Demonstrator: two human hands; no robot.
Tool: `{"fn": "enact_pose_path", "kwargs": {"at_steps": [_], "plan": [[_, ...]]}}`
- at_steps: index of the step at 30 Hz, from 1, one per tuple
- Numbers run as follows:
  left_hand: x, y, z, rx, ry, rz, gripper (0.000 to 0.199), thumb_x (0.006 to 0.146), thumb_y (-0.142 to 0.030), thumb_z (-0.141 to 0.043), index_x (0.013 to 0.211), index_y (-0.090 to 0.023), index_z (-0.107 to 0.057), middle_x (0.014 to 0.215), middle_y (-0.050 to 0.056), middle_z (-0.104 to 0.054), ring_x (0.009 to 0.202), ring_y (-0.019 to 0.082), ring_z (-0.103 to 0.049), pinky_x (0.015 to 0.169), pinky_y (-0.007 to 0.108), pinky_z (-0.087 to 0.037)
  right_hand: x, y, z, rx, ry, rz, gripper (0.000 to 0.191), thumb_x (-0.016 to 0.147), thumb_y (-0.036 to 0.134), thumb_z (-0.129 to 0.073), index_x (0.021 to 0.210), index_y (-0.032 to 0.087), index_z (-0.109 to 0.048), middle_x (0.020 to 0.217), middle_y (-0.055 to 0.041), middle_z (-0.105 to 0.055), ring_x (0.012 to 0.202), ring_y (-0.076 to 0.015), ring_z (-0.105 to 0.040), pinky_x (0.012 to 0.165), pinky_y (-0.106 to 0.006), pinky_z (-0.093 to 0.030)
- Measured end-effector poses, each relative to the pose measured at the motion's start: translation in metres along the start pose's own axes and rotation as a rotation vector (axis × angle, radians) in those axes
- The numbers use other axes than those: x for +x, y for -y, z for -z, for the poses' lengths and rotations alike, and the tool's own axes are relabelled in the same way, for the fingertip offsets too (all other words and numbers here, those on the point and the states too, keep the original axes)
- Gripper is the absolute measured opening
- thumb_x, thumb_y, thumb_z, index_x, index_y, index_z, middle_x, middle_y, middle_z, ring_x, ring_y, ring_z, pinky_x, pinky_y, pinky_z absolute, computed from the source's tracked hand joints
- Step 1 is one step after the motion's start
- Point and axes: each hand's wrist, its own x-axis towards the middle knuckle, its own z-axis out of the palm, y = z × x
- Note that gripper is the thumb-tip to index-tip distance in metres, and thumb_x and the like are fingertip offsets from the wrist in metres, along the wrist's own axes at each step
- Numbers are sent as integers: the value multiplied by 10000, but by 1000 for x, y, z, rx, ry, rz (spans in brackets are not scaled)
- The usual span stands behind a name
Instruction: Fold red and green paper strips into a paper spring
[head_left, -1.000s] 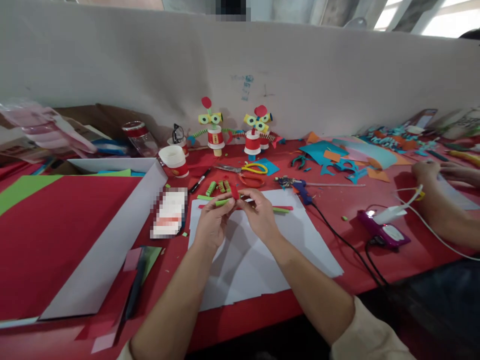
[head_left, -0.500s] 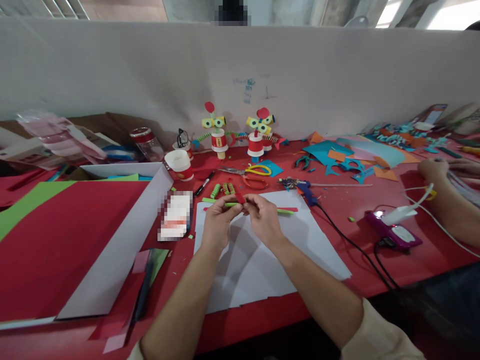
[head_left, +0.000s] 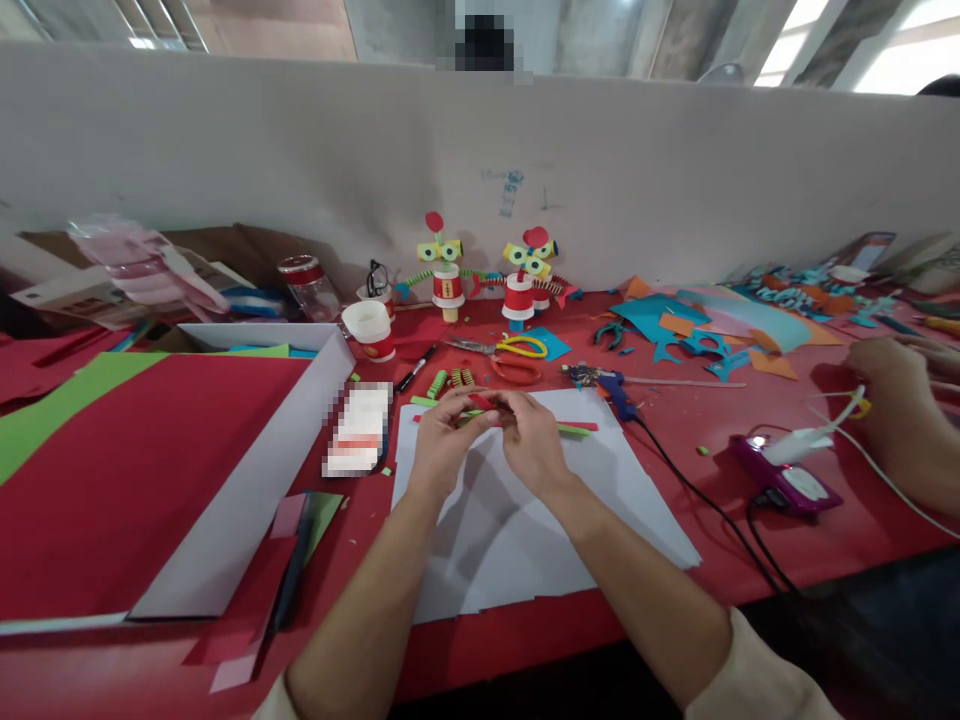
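Note:
Over the white paper sheets point(head_left: 517, 555), my left hand point(head_left: 448, 440) and my right hand point(head_left: 534, 440) meet, fingers bent and close together. Both pinch a small folded red paper strip point(head_left: 481, 402); much of it is hidden behind the fingers. Past my right hand, the end of a red strip point(head_left: 585, 426) and of a green strip point(head_left: 576, 432) stick out over the paper. Just beyond my left hand lie a green folded paper spring point(head_left: 438, 384) and striped paper springs point(head_left: 463, 377).
Scissors point(head_left: 525, 347), a marker point(head_left: 415, 368) and a glue gun point(head_left: 616, 393) lie behind the sheets. Paper-cup figures point(head_left: 448, 287) stand by the partition. A phone point(head_left: 361, 430) and white box point(head_left: 300, 420) are left; a purple power socket point(head_left: 787, 477) and another person's arm point(head_left: 900, 420) are right.
The red strip stood up between my fingertips and now lies flatter, with my fingers closed over it. My view has shifted slightly; the other things stay put.

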Motion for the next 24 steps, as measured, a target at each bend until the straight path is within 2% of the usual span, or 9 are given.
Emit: {"fn": "enact_pose_path", "kwargs": {"at_steps": [3, 7, 9, 11, 12, 14, 17, 21, 24], "plan": [[-1, 1, 0, 21, -29, -28, 49, 662, -233, -738, 708, -216, -736, 827, 18, -679, 847, 166, -603, 788, 282, -468, 2, 4, 1, -84, 64, 30, 308, 786, 64, -423, 979, 195, -624, 962, -97, -667, 906, -241, -596, 810, -363, -444], [1, 2, 2, -104, -124, 119, 117, 643, -276, -758, 615, -182, -695, 606, -10, -618, 622, 126, -557, 668, 266, -452, 0, 3, 2, 6, 125, 3, 216, 791, 113, -472, 898, 210, -632, 885, -63, -671, 827, -215, -600, 763, -334, -445], [5, 0, 5, -207, -230, 199, 166, 613, -306, -779, 608, -171, -683, 615, -2, -629, 599, 114, -554, 642, 254, -448, -2, -3, 2, 152, 149, -87, 147, 788, 171, -498, 842, 215, -628, 796, -28, -663, 726, -185, -596, 703, -310, -452], [8, -2, 10, -280, -298, 262, 221, 613, -369, -773, 668, -170, -696, 710, 19, -670, 634, 110, -576, 644, 242, -453, -2, -10, 2, 320, 148, -230, 108, 763, 218, -517, 800, 212, -618, 693, 5, -633, 631, -159, -574, 635, -287, -449], [8, -4, 11, -286, -284, 290, 255, 624, -405, -759, 710, -172, -705, 773, 32, -686, 662, 113, -589, 643, 239, -457, -2, -12, 3, 394, 136, -299, 98, 749, 240, -527, 781, 209, -614, 650, 17, -612, 599, -149, -559, 609, -277, -441], [7, -7, 11, -223, -173, 342, 296, 628, -424, -753, 784, -175, -719, 865, 51, -700, 704, 123, -604, 639, 237, -462, 1, -16, 6, 503, 105, -401, 101, 725, 286, -556, 740, 201, -610, 593, 30, -575, 567, -136, -529, 578, -263, -421], [1, -9, 2, -88, -5, 369, 322, 547, -293, -824, 832, -175, -729, 826, 48, -712, 702, 132, -612, 678, 245, -469, 4, -15, 9, 617, 65, -459, 130, 701, 324, -602, 710, 196, -624, 591, 26, -577, 572, -126, -503, 560, -250, -396], [-7, -3, -10, -102, -15, 303, 260, 591, -259, -802, 823, -167, -728, 759, 36, -714, 717, 136, -620, 726, 255, -473, 2, -10, 9, 755, 51, -488, 160, 682, 344, -649, 730, 193, -662, 663, 8, -631, 618, -123, -513, 576, -246, -393], [-9, 0, -11, -116, -38, 257, 187, 626, -257, -780, 781, -170, -722, 762, 25, -718, 735, 133, -628, 747, 256, -478, -1, -8, 6, 873, 72, -548, 208, 656, 357, -692, 775, 187, -683, 724, 0, -660, 650, -122, -532, 627, -254, -408]]}}
